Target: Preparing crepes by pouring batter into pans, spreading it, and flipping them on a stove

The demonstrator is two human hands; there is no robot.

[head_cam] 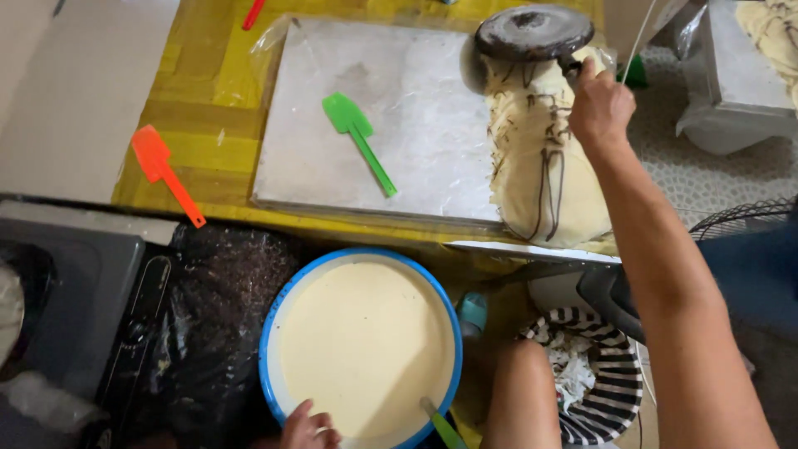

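My right hand (pixel 600 104) grips the handle of a small dark round pan (pixel 532 32), held upturned over the far end of a long pale crepe with dark chocolate streaks (pixel 544 166). The crepe lies on the right side of a plastic-covered grey board (pixel 399 125). My left hand (pixel 309 428) rests on the near rim of a blue-rimmed bowl of cream-coloured batter (pixel 366 345). A green utensil handle (pixel 440 426) sticks out of the batter.
A green plastic spatula (pixel 359 137) lies on the board, an orange one (pixel 165 170) on the yellow table at left. A dark stove (pixel 75 291) and a black bag (pixel 220 308) sit at lower left. A striped bowl (pixel 594 378) stands by my knee.
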